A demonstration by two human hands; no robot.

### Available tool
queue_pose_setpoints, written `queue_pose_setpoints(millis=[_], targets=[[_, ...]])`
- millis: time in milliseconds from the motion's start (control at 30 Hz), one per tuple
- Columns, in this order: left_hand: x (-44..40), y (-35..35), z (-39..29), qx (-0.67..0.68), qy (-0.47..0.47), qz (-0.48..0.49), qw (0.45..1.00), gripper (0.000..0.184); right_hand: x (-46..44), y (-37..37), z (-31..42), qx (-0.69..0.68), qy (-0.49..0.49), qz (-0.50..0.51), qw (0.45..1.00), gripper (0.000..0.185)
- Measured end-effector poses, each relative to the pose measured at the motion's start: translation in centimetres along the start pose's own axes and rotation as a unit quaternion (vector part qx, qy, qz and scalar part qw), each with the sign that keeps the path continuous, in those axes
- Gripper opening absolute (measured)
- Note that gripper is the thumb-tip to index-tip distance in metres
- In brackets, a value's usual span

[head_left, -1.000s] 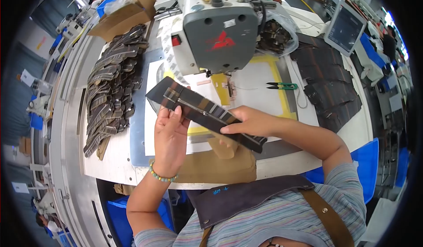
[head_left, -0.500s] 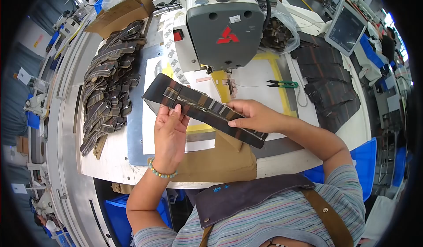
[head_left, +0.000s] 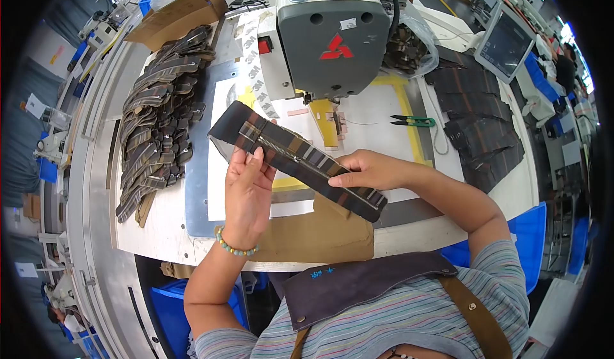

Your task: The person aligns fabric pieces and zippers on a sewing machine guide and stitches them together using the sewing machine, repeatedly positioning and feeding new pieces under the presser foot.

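A dark plaid fabric strip (head_left: 284, 160) with a metal zipper (head_left: 276, 146) set along it slants down to the right between my hands. My left hand (head_left: 249, 183) is closed on its left part, thumb on top beside the zipper and fingers underneath. Toward the other end, my right hand (head_left: 368, 170) pinches the strip, its thumb lying on the upper face. The strip is held up in front of the sewing machine (head_left: 336, 39). Below the machine head lies a yellow template (head_left: 324, 119) with small pink pieces, on a white sheet edged with yellow tape.
A heap of plaid strips (head_left: 160, 103) lies at the left. Green thread snips (head_left: 412, 121) rest right of the template. Stacked dark plaid panels (head_left: 476, 116) and a screen (head_left: 505, 42) are farther right. Brown cardboard (head_left: 313, 234) covers the front table edge.
The strip's right end has dipped slightly and its face has turned a little more toward me. Both hands keep their hold. The view has shifted slightly.
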State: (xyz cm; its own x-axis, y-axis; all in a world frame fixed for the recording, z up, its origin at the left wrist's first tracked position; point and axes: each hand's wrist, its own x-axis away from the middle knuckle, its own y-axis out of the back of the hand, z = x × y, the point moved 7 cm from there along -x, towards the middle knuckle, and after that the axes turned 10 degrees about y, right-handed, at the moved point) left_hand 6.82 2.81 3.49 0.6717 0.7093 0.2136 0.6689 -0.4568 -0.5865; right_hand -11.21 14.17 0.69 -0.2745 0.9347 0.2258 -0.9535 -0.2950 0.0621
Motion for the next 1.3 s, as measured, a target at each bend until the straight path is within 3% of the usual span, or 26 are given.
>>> queue_pose_setpoints(millis=[400, 433, 467, 567, 733, 833, 867, 900, 933, 967, 1000, 1067, 1100, 1167, 1200, 1233, 1300], targets=[[-0.8, 0.2, -1.1, -0.009, -0.006, 0.007, 1.000, 0.044, 0.1, 0.3, -0.3, -0.042, 0.001, -0.021, 0.999, 0.034], [-1.2, 1.2, -1.1, 0.018, 0.020, -0.029, 0.999, 0.045, 0.2, 0.0, -0.3, -0.044, 0.003, -0.011, 0.999, 0.033], [-1.1, 1.6, -1.9, 0.031, 0.053, 0.051, 0.997, 0.046, 0.4, -0.1, -0.5, -0.046, 0.005, -0.002, 0.999, 0.032], [-1.5, 4.2, -5.7, 0.007, -0.046, 0.022, 0.999, 0.049, 1.5, 0.4, -0.5, 0.015, 0.031, 0.064, 0.997, 0.029], [0.9, 7.6, -13.6, 0.019, -0.185, 0.006, 0.983, 0.051, 3.7, 3.0, 0.7, 0.089, 0.057, -0.006, 0.994, 0.032], [1.6, 11.3, -17.1, 0.024, -0.253, -0.177, 0.951, 0.048, 3.5, 3.3, -0.4, 0.179, 0.060, -0.017, 0.982, 0.033], [1.8, 10.9, -17.7, 0.078, -0.286, -0.195, 0.935, 0.047, 3.2, 3.0, -0.6, 0.184, 0.063, -0.015, 0.981, 0.032], [1.7, 11.4, -18.3, 0.009, -0.312, -0.186, 0.932, 0.048, 2.7, 2.7, -0.7, 0.189, 0.065, -0.013, 0.980, 0.032], [1.6, 12.8, -18.9, -0.060, -0.336, -0.175, 0.924, 0.051, 2.2, 2.4, -0.8, 0.195, 0.067, -0.011, 0.978, 0.031], [0.9, 14.3, -19.1, -0.150, -0.316, -0.066, 0.934, 0.061, 1.8, 2.1, -0.4, 0.193, 0.090, -0.039, 0.976, 0.030], [0.0, 12.3, -17.6, -0.252, -0.235, 0.022, 0.938, 0.083, 1.2, 1.9, -0.1, 0.197, 0.084, -0.048, 0.976, 0.028], [-0.1, 8.6, -13.7, -0.483, -0.099, 0.220, 0.842, 0.129, 0.1, 1.4, 0.9, 0.205, 0.072, -0.064, 0.974, 0.025], [0.2, 6.8, -10.1, -0.432, -0.065, 0.199, 0.877, 0.138, -0.5, 1.0, 0.6, 0.172, 0.063, -0.069, 0.981, 0.025], [-0.9, 1.5, -5.9, -0.558, -0.007, 0.335, 0.759, 0.139, -1.5, 0.5, 0.0, 0.107, 0.045, -0.076, 0.990, 0.026], [-0.9, 0.2, -4.0, -0.506, -0.002, 0.336, 0.794, 0.122, -1.8, 0.3, 0.2, 0.113, 0.051, -0.081, 0.989, 0.025], [-1.5, -0.8, -2.7, -0.470, -0.022, 0.300, 0.830, 0.085, -2.0, 0.2, 0.5, 0.119, 0.057, -0.086, 0.988, 0.024], [-2.7, -0.9, -0.2, -0.514, -0.003, 0.226, 0.828, 0.060, -1.7, 0.2, 0.5, 0.095, 0.055, -0.100, 0.989, 0.023]])
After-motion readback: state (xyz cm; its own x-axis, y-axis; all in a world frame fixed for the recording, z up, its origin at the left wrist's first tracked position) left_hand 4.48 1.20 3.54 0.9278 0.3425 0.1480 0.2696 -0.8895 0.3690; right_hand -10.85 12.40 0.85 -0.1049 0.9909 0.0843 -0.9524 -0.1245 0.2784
